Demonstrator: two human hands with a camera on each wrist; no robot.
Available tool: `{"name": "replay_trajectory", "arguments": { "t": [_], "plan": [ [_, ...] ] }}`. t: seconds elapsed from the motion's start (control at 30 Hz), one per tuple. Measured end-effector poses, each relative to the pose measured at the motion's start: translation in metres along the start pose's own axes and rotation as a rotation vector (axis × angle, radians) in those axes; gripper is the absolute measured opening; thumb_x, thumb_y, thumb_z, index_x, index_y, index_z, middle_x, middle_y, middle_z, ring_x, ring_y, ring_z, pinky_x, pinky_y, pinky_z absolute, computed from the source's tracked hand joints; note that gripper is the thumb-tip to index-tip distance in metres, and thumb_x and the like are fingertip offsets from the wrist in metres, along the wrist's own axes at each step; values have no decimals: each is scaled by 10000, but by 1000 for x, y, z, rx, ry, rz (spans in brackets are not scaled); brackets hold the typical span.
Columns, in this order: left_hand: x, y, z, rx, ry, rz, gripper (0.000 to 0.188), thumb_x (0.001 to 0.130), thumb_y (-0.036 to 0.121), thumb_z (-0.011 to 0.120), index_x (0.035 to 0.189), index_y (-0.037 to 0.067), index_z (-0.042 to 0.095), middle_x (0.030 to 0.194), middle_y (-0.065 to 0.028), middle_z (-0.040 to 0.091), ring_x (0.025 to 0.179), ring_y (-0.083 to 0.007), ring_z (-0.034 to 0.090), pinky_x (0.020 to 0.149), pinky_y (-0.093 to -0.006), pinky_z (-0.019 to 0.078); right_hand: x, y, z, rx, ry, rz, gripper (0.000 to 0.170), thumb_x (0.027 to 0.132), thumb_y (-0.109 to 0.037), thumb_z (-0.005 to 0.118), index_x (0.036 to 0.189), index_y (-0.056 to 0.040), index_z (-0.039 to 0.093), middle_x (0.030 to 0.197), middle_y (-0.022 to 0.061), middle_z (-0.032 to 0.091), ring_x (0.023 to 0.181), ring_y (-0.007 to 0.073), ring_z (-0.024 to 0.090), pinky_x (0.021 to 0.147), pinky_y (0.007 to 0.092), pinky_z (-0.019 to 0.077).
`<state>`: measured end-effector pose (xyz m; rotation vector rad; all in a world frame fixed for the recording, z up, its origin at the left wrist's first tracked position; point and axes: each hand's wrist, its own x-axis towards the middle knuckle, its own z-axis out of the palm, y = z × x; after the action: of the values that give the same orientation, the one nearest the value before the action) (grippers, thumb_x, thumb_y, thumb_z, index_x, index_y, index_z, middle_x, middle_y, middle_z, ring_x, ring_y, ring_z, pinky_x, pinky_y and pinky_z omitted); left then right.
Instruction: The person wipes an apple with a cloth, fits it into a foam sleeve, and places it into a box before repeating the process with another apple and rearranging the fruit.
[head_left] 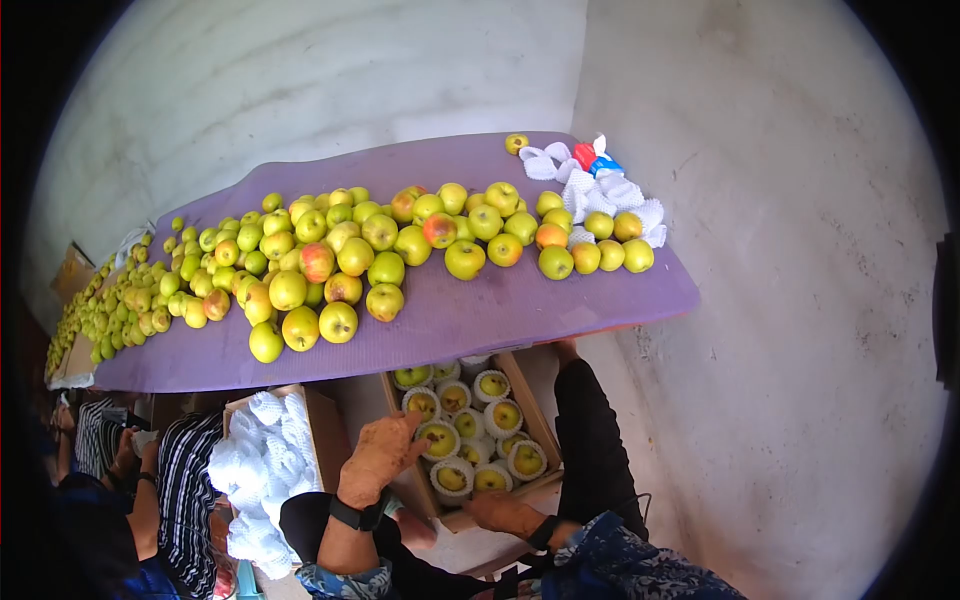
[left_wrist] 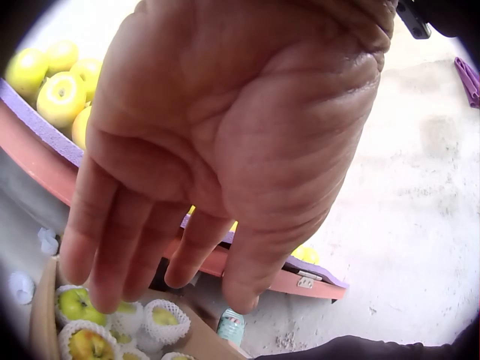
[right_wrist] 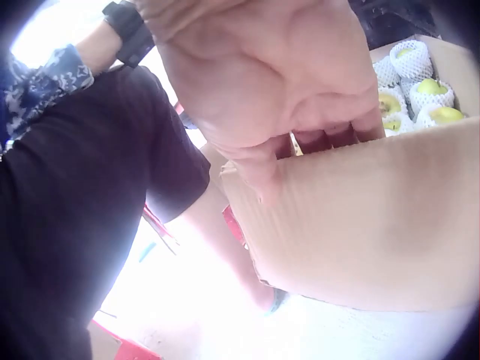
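Below the table edge stands a cardboard box [head_left: 537, 408] holding green-yellow apples in white foam nets. My left hand [head_left: 383, 456] hovers over its left side, fingertips close to a netted apple [head_left: 438, 441]. In the left wrist view the palm of that hand [left_wrist: 225, 142] faces the camera, fingers fairly straight and nothing held. At the near side, my right hand [head_left: 503, 512] grips the box's rim. From the right wrist, the thumb lies outside the cardboard wall [right_wrist: 367, 225], with the fingers hooked over inside, their tips hidden.
Many loose apples [head_left: 355, 256] cover a purple-topped table [head_left: 420, 345]. Another box [head_left: 325, 430], heaped with white foam nets [head_left: 262, 465], stands left of my legs. More nets [head_left: 610, 192] lie at the table's right end. Another person in striped clothing [head_left: 185, 500] sits at the left.
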<state>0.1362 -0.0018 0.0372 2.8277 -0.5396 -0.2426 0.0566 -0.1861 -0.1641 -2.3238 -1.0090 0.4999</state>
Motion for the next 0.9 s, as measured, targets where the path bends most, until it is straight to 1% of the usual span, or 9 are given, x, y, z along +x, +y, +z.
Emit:
{"name": "replay_trajectory", "arguments": {
  "t": [0.07, 0.17, 0.27, 0.37, 0.43, 0.47, 0.53, 0.67, 0.9],
  "plan": [
    [0, -1, 1, 6, -2, 4, 391, 808, 197, 678, 1151, 48, 567, 904, -198, 627, 844, -383, 614, 741, -469, 484, 7, 6, 7, -96, -54, -30, 140, 831, -130, 534, 890, -46, 630, 772, 172, 651, 785, 367, 663, 638, 465, 521],
    [0, -3, 3, 20, 0, 15, 388, 807, 195, 679, 1148, 46, 567, 886, -202, 628, 830, -387, 613, 733, -469, 486, 5, 10, 15, -173, 54, -94, 124, 833, -139, 541, 828, -69, 643, 754, 143, 660, 743, 329, 676, 595, 441, 523],
    [0, -5, 5, 25, 5, 24, 385, 807, 195, 679, 1142, 46, 565, 864, -204, 628, 815, -391, 612, 726, -467, 486, 5, 7, 9, -258, 36, -63, 123, 834, -162, 553, 809, -96, 653, 732, 118, 664, 700, 298, 683, 563, 427, 523],
    [0, -6, 7, 10, 21, 34, 381, 805, 192, 680, 1136, 44, 564, 850, -203, 625, 807, -393, 611, 721, -468, 484, 11, 15, 19, -207, 29, -58, 129, 832, -184, 563, 811, -101, 660, 723, 108, 666, 677, 297, 681, 554, 425, 525],
    [-1, -4, 5, -21, 28, 42, 379, 803, 189, 680, 1131, 40, 563, 854, -202, 623, 810, -393, 610, 715, -471, 481, 11, 15, 20, -201, 44, -75, 140, 801, -149, 556, 765, -82, 674, 696, 128, 665, 662, 289, 686, 534, 413, 526],
    [0, -3, 4, -24, 36, 49, 339, 803, 190, 679, 1074, 32, 552, 853, -201, 617, 821, -394, 608, 715, -476, 478, 11, 14, 16, -197, 53, -84, 148, 785, -132, 552, 742, -72, 680, 682, 138, 665, 654, 286, 689, 524, 406, 527],
    [-2, -2, 3, -31, 47, 61, 279, 803, 193, 676, 960, 16, 529, 850, -198, 606, 843, -396, 605, 714, -487, 471, 10, 14, 14, -172, 79, -103, 157, 785, -126, 549, 760, -58, 689, 696, 154, 670, 666, 299, 691, 544, 418, 532],
    [-1, -3, 6, -16, 44, 52, 283, 806, 192, 674, 976, 19, 528, 854, -199, 608, 845, -399, 604, 719, -486, 472, 11, 7, 8, -182, -12, -28, 177, 784, -121, 543, 788, -38, 699, 735, 174, 680, 706, 324, 692, 596, 434, 539],
    [1, -7, 10, -13, 15, 49, 291, 812, 205, 680, 980, 22, 529, 848, -208, 616, 837, -404, 612, 713, -492, 480, 13, 10, 10, -88, -25, 32, 171, 781, -124, 548, 791, -38, 695, 762, 176, 682, 752, 331, 690, 641, 443, 539]
  ]
}}
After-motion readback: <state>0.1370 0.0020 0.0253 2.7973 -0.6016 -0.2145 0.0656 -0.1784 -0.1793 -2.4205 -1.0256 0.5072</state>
